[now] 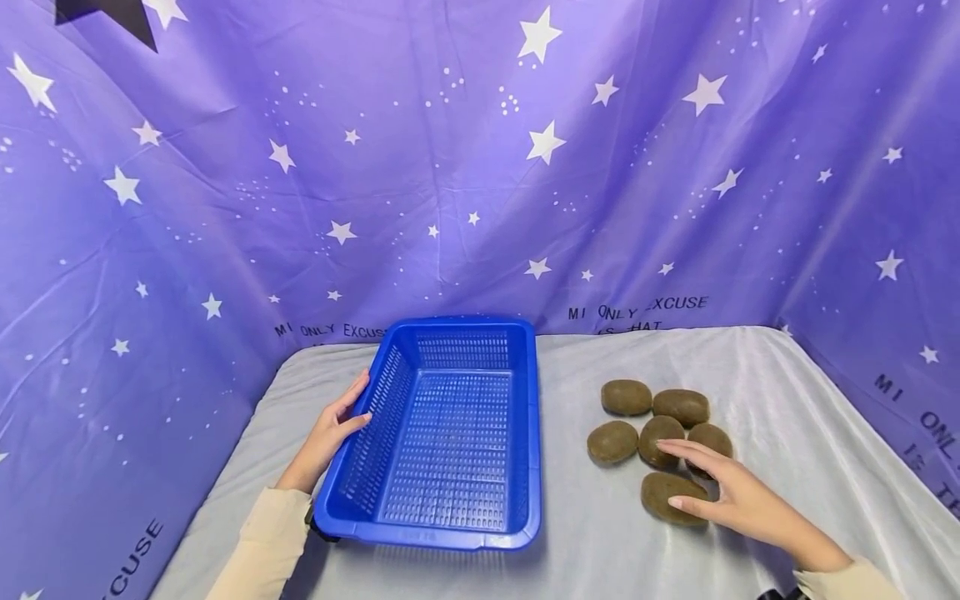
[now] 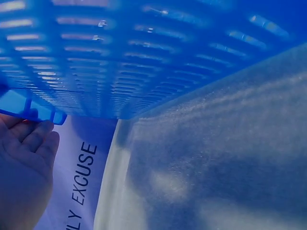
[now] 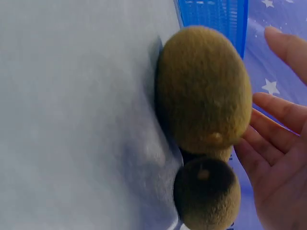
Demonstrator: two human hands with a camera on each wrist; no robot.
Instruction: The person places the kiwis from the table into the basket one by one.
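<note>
A blue plastic basket [image 1: 538, 433] with slotted walls stands on the cloth. My left hand [image 1: 330, 437] holds its left rim, thumb over the top edge and fingers along the outside; in the left wrist view the fingertips [image 2: 45, 127] meet the underside of the rim. Several brown kiwifruits lie in a loose group to the right of the basket. My right hand [image 1: 738, 500] hovers over the nearest kiwifruit [image 1: 663, 497], its thumb and fingers spread apart. In the right wrist view that large kiwifruit [image 3: 204, 88] sits beside the open palm, with another kiwifruit [image 3: 207, 194] below it in the picture.
A pale grey cloth [image 1: 577, 533] covers the table. Purple curtains [image 1: 450, 167] with white stars and printed words hang behind and at both sides. Two kiwifruits form the back row, one at left [image 1: 626, 397] and one at right [image 1: 681, 407].
</note>
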